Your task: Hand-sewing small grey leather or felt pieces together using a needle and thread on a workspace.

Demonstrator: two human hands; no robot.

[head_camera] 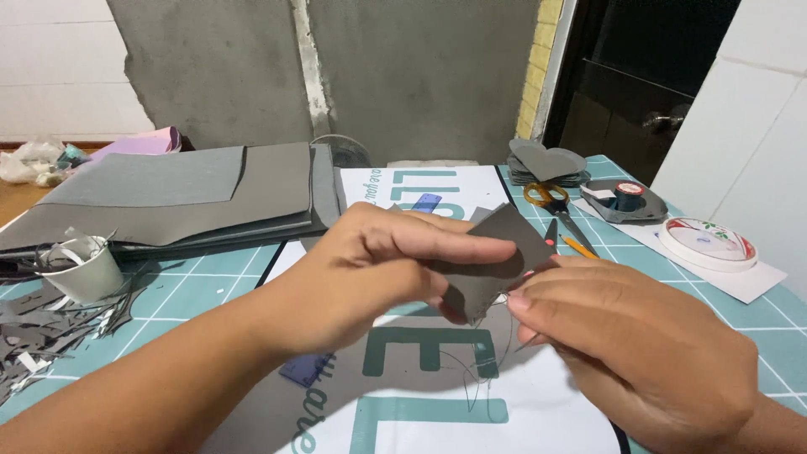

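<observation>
Hands meet over the desk's middle: left hand (370,269) pinches a dark grey foam piece (496,256) flat between thumb and fingers, grip clamped on it; right hand (630,345) has fingertips together on thin thread (496,353) at the piece's lower edge. Judgement: keep piece steady, thread taut, pulls short. Scissors (555,206) and grey hearts (546,160) lie toward the far right corner.

A teal cutting mat (210,286) with a white grid is spread across the frame. Stacked grey sheets (176,197) are laid at upper left, a paper cup (84,269) and grey scraps (50,332) at left, scissors (556,206) and a round white spool (706,244) at upper right.
</observation>
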